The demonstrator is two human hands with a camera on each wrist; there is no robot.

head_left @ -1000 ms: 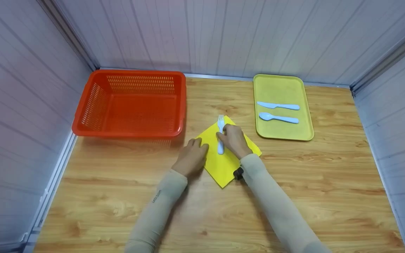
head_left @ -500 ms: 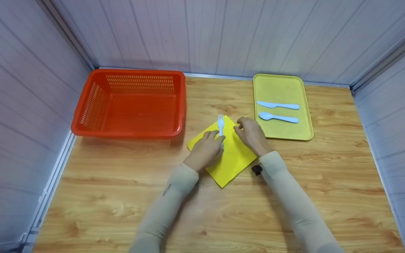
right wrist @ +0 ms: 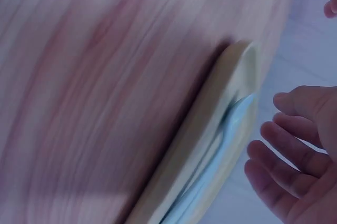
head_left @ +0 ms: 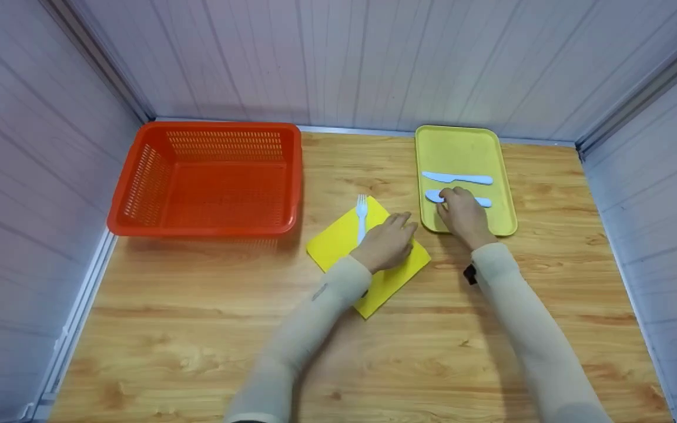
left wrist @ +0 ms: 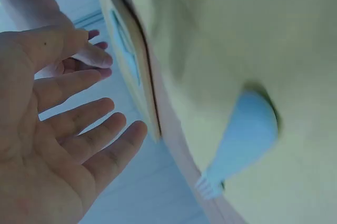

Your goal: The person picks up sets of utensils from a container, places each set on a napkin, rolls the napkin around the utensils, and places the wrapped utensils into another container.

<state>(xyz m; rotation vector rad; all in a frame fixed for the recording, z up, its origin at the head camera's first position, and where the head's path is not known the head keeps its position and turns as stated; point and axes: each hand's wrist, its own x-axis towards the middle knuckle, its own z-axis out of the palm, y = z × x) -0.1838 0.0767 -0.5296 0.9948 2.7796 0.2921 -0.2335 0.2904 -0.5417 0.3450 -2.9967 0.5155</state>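
A pale blue fork (head_left: 362,217) lies on a flat yellow napkin (head_left: 332,242) in the middle of the table. Over the napkin hovers my left hand (head_left: 386,242), fingers extended and holding nothing; it hides the fork's handle in the head view. My right hand (head_left: 466,217) is above the spoon (head_left: 433,195) on the yellow tray (head_left: 462,147) and covers its middle. In the right wrist view the fingers are loosely bent, apart from the spoon (right wrist: 210,166). A pale blue knife (head_left: 459,178) lies just behind the spoon.
An orange-red basket (head_left: 203,229) with slotted sides stands at the back left. Pale panel walls (head_left: 338,59) close off the back and both sides of the wooden table (head_left: 197,329).
My right hand has left the fork and moved right over the spoon. My left hand has crossed the napkin to the right, past the fork. The head view has shifted slightly.
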